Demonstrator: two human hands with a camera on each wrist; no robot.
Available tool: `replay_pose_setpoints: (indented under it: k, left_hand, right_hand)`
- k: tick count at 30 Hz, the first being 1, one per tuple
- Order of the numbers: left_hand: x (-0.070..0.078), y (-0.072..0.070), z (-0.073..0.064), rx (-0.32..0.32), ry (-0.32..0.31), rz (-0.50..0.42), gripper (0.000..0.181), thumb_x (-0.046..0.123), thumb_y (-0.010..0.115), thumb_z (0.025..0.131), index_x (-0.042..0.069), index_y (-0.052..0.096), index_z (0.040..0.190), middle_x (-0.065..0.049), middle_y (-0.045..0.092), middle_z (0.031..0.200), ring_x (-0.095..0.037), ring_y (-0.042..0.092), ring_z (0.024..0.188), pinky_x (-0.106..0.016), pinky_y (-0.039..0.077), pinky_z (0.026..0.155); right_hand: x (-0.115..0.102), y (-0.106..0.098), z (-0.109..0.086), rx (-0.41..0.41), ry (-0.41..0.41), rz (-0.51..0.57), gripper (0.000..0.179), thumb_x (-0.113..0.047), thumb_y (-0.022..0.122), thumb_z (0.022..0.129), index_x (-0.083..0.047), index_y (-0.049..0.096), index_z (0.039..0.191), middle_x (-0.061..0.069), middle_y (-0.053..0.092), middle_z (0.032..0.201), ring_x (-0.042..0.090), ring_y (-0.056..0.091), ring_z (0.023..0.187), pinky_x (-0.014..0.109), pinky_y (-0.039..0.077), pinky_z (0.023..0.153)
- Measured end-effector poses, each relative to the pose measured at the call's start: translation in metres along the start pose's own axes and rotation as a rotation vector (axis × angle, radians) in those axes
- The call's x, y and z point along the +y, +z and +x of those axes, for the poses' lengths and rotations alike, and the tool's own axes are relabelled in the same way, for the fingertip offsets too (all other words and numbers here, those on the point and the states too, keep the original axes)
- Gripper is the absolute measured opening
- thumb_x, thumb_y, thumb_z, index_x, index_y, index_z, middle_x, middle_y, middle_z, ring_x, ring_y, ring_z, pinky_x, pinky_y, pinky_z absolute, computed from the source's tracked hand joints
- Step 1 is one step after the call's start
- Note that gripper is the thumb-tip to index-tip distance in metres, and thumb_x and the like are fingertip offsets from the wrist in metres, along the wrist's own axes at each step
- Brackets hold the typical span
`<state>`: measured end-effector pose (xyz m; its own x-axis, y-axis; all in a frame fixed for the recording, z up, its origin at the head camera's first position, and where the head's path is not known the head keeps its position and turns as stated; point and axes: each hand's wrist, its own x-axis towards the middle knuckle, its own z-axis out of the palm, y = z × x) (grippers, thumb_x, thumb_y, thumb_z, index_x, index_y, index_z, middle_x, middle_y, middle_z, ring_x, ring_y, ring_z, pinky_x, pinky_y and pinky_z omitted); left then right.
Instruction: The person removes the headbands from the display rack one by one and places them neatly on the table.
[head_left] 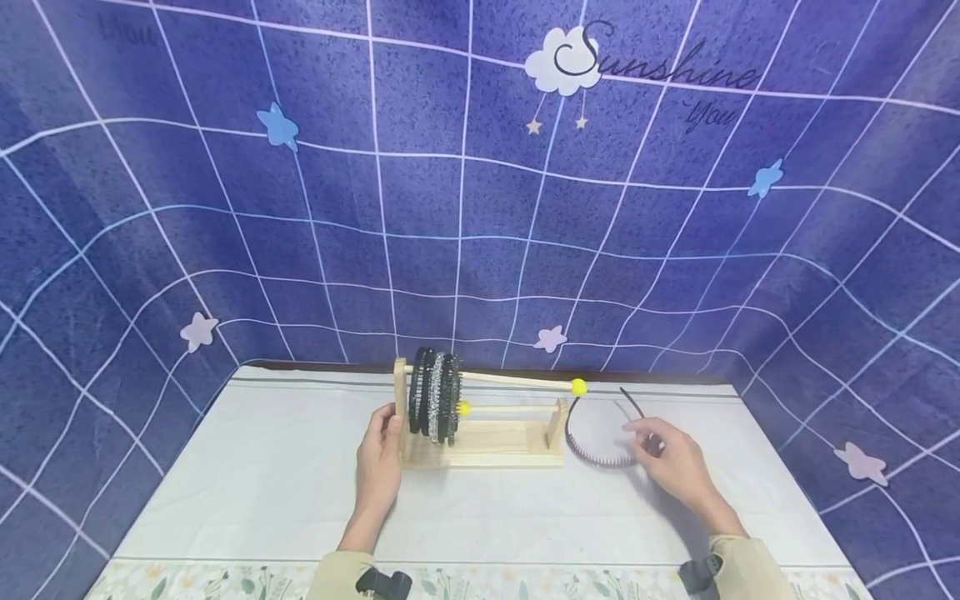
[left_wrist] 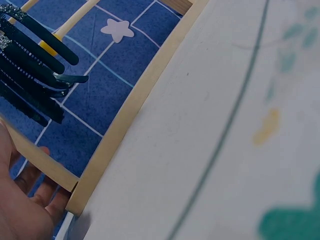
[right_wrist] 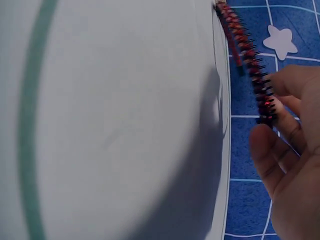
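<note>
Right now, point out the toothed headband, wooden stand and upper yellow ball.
Toothed headband (right_wrist: 252,60), right wrist view: band's middle.
Wooden stand (head_left: 498,438), head view: base plank.
Upper yellow ball (head_left: 579,387), head view: centre.

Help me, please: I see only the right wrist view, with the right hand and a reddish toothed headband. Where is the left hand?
Observer: The left hand grips the left upright of a wooden stand.
Operator: Thank you. Does something hang on this stand?
Observer: Yes, several headbands, mostly dark, hang on its upper rod, close to that upright.
Operator: I understand. And what is on the right end of this rod?
Observer: A yellow ball.
</note>
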<state>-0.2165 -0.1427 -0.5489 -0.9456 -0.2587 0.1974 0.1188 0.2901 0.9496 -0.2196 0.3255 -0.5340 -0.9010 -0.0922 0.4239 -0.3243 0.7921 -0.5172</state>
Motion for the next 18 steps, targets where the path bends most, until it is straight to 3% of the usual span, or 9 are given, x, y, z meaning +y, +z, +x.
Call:
replay_pose_setpoints:
  k: [4, 12, 18]
  left_hand:
    - [-0.001, 0.000, 0.001, 0.008, 0.012, 0.007, 0.054, 0.044, 0.043, 0.121, 0.005, 0.055, 0.157, -0.023, 0.066, 0.151, -0.045, 0.064, 0.139, -0.066, 0.053, 0.113]
    - [-0.003, -0.001, 0.001, 0.001, 0.002, 0.012, 0.055, 0.046, 0.042, 0.121, 0.006, 0.054, 0.157, -0.023, 0.065, 0.151, -0.045, 0.063, 0.140, -0.066, 0.052, 0.113]
    - [-0.004, -0.001, 0.002, -0.006, 0.002, 0.010, 0.056, 0.046, 0.042, 0.121, 0.005, 0.053, 0.158, -0.023, 0.063, 0.153, -0.046, 0.062, 0.141, -0.066, 0.051, 0.115]
  right_hand:
    - [0.004, 0.002, 0.001, -0.037, -0.051, -0.027, 0.037, 0.004, 0.088, 0.086, -0.014, 0.081, 0.118, -0.010, 0.071, 0.091, 0.008, 0.065, 0.078, 0.029, 0.058, 0.070]
    - [0.010, 0.004, 0.007, -0.133, -0.005, -0.052, 0.038, -0.002, 0.087, 0.092, -0.018, 0.080, 0.126, -0.010, 0.074, 0.098, 0.010, 0.068, 0.085, 0.034, 0.059, 0.076]
    - [0.014, 0.006, 0.008, -0.152, -0.014, -0.035, 0.039, -0.001, 0.085, 0.093, -0.015, 0.079, 0.129, -0.009, 0.075, 0.100, 0.015, 0.070, 0.090, 0.043, 0.061, 0.084]
